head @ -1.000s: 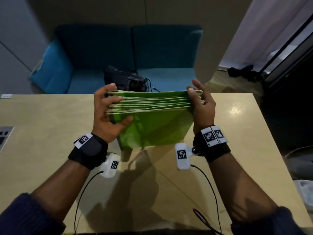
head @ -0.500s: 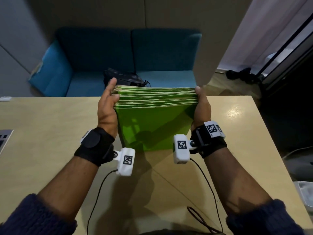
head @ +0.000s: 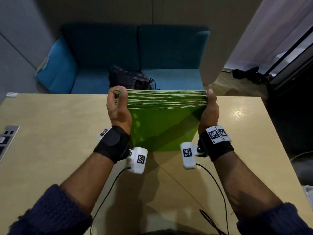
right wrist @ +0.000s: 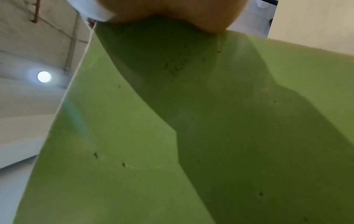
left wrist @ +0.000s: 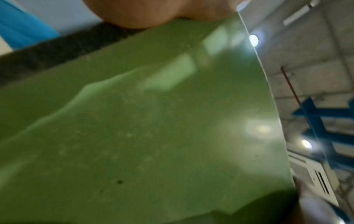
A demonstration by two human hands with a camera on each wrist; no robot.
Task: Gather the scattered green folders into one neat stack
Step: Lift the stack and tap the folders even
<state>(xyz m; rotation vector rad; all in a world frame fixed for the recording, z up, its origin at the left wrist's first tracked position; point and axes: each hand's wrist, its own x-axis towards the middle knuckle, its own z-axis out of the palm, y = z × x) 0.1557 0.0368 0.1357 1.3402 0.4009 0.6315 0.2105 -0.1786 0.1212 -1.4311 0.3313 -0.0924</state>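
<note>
My left hand grips and right hand, fingers hidden, presses the upright green folder stack squarely between them.

Pale wooden table, green folders stood on edge on it, grey panel at left edge

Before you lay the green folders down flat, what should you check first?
1. Left grip curled round the left edge of the green folders: ok.
2. Right grip pressed against the right edge: ok, though its fingers are hidden.
3. Top edges level: ok, nearly flush.
4. Bottom edges even on the table: cannot tell, the front folder hides them.
5. Stray folders elsewhere on the table: none in view, ok.
</note>
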